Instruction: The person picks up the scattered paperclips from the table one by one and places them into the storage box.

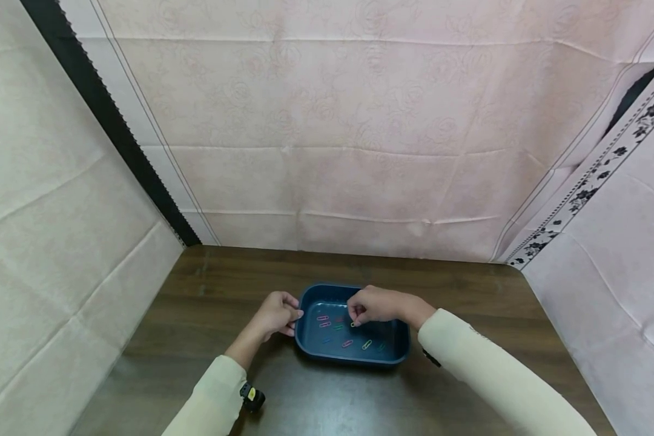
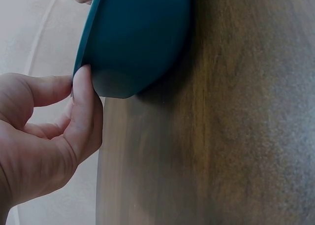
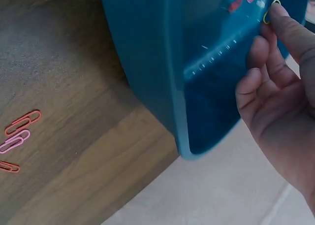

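A dark blue rectangular plastic tray (image 1: 349, 361) sits on the wooden table. My left hand (image 1: 275, 313) pinches its left rim between thumb and fingertips, and the left wrist view shows this hand (image 2: 49, 131) close up. Over the tray's inside, my right hand (image 1: 378, 304) pinches a yellow paper clip (image 3: 266, 18) between thumb and forefinger, the other fingers curled. Several coloured paper clips lie spread on the tray's floor, among them a pink clip (image 1: 323, 318), a green clip (image 1: 338, 327) and another yellow clip (image 1: 367, 344).
On the wooden table (image 3: 74, 176) beside the tray lie a pink paper clip (image 3: 15, 141) and two red ones, a larger red clip (image 3: 22, 122) and one at the view's edge. Pale cloth (image 1: 360, 121) hangs behind the table and at both sides.
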Demonstrator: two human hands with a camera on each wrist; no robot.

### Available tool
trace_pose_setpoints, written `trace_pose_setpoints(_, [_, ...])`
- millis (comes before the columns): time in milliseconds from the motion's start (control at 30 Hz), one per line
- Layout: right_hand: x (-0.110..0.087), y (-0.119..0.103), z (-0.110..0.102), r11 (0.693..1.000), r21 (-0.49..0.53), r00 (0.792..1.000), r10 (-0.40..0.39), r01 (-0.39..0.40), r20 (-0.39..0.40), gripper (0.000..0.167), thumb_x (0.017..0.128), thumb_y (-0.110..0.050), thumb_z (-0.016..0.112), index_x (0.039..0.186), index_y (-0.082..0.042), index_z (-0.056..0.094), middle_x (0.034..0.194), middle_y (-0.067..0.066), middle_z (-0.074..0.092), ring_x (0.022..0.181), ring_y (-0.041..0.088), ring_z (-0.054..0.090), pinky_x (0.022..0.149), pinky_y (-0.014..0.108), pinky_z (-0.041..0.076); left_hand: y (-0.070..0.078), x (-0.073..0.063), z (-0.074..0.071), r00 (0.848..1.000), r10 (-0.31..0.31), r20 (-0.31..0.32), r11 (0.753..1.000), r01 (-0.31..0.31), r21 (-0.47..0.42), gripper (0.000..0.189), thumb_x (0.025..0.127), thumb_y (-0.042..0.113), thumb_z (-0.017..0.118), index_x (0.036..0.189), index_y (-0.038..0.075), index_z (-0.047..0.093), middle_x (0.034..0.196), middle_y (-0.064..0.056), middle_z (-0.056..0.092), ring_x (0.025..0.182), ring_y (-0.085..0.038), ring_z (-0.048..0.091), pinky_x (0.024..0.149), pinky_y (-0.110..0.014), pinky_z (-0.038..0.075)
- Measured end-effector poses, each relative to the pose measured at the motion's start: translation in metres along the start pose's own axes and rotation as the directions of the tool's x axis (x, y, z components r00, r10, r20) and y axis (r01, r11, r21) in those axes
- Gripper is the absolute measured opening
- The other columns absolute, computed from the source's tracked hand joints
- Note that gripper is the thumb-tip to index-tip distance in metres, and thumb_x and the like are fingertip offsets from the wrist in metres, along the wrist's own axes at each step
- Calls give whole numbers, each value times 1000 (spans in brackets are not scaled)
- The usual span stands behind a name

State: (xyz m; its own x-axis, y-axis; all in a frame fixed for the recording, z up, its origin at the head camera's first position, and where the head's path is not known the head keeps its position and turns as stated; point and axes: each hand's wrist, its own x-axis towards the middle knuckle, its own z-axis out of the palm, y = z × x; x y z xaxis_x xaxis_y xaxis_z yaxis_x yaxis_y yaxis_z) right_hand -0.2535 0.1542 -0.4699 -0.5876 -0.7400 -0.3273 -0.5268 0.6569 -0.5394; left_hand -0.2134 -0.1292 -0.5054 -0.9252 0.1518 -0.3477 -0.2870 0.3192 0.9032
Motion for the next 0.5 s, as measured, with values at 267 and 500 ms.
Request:
trace_pose_setpoints(267, [10, -1, 11, 999, -34, 999, 12, -10, 34, 12, 98, -16, 72, 86, -16, 69, 79, -7, 61, 70, 6, 54, 64, 20, 48, 1, 0, 0, 1000, 0, 0, 1000, 0, 1, 19, 100, 2, 64, 116, -7, 59, 88, -20, 64, 67, -21, 60, 59, -33, 64])
trace_pose_setpoints(500, [15, -3, 17, 997, -71, 998, 36, -32, 53, 14, 97, -16, 72, 84, -16, 70, 88, -9, 66, 70, 7, 55, 65, 20, 49, 0, 1, 1, 1000, -1, 0, 1000, 1, 2, 18, 100, 2, 63, 115, -6, 59, 87, -18, 64, 67, -21, 60, 59, -33, 64])
